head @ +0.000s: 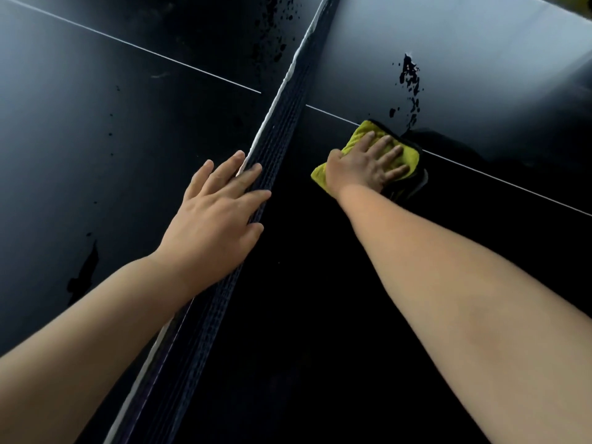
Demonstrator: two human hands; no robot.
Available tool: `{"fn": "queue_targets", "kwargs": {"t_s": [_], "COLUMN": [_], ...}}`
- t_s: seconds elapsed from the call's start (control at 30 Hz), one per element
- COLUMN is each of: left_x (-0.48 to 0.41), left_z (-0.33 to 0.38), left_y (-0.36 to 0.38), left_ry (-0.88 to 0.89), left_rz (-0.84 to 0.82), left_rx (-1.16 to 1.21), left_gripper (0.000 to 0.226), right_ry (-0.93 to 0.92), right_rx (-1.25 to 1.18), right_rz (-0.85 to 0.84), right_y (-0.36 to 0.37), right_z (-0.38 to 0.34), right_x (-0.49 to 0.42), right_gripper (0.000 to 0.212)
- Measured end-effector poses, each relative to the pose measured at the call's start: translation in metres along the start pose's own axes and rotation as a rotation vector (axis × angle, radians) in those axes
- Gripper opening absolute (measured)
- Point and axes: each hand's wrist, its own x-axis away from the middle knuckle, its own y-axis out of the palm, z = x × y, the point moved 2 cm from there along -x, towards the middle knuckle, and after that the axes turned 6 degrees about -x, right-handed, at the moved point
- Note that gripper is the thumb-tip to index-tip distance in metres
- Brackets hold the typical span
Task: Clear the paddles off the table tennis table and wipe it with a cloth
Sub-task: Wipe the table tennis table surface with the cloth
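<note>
Cloth (355, 140), yellow, folded, dark-edged, pressed under right hand (365, 166), fingers straight, left hand (214, 216) flat on net (282, 129).

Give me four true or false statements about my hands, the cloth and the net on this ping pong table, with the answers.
1. The right hand presses the yellow ribbed cloth flat on the dark table tennis table. True.
2. The left hand grips a paddle. False: it rests with straight fingers on the black net with white top tape; no paddle is in view.
3. The cloth lies over the white centre line. True.
4. The cloth lies left of the net. False: it lies right of it.
</note>
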Motion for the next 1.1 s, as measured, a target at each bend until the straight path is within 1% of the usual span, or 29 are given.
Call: {"fn": "queue_targets", "kwargs": {"t_s": [0.13,0.27,0.33,0.43,0.57,0.67,0.73,0.8,0.9,1.0,1.1], "left_x": [0.001,0.004,0.009,0.025,0.06,0.09,0.108,0.126,0.15,0.168,0.18], "left_z": [-0.006,-0.01,-0.01,-0.008,-0.006,-0.005,-0.006,-0.004,-0.003,-0.002,-0.004], "left_y": [0.005,0.0,-0.006,-0.018,-0.026,-0.028,-0.031,-0.037,-0.048,-0.057,-0.066], "left_ry": [0.009,0.031,0.045,0.047,0.019,-0.057,-0.117,-0.16,-0.187,-0.179,-0.186], "left_rz": [0.002,0.008,-0.001,-0.02,-0.076,-0.175,-0.22,-0.245,-0.266,-0.279,-0.285], "left_rx": [0.016,0.018,0.013,-0.025,-0.113,-0.168,-0.194,-0.216,-0.223,-0.27,-0.32], "left_gripper": [0.051,0.043,0.046,0.055,0.079,0.099,0.104,0.1,0.081,0.076,0.078], "right_ry": [-0.132,-0.249,-0.34,-0.492,-0.632,-0.689,-0.709,-0.712,-0.703,-0.694,-0.69], "right_rx": [0.035,0.071,0.116,0.213,0.315,0.352,0.359,0.343,0.297,0.26,0.248], "right_rz": [-0.028,-0.066,-0.094,-0.185,-0.242,-0.261,-0.279,-0.298,-0.321,-0.327,-0.327], "right_y": [-0.001,-0.003,-0.006,-0.011,-0.01,-0.005,-0.001,0.002,0.007,0.013,0.019], "right_z": [-0.015,-0.016,-0.012,-0.005,0.008,0.02,0.029,0.037,0.045,0.051,0.055], "right_x": [-0.035,-0.038,-0.032,-0.012,0.046,0.1,0.136,0.172,0.229,0.286,0.338], "right_gripper": [0.077,0.073,0.071,0.07,0.075,0.081,0.087,0.089,0.088,0.086,0.086]}}
